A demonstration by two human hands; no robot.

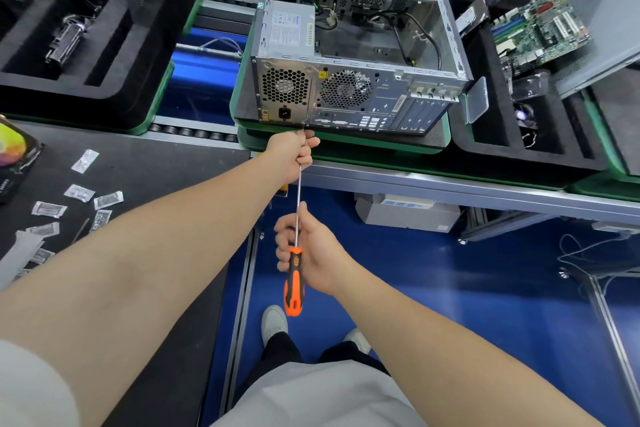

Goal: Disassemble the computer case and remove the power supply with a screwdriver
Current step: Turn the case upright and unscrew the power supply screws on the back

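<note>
An open silver computer case lies on a green-edged tray, its rear panel facing me. The grey power supply sits inside at the case's left rear corner, behind a honeycomb vent. A long screwdriver with an orange and black handle points up at the lower edge of the rear panel, just right of the power socket. My left hand pinches the thin shaft near its tip, right below the case. My right hand grips the shaft end and the top of the handle.
A green motherboard lies in a black foam tray to the right. Another black foam tray with parts sits at the left. Several small plastic packets are scattered on the dark table at the left. Blue floor lies below.
</note>
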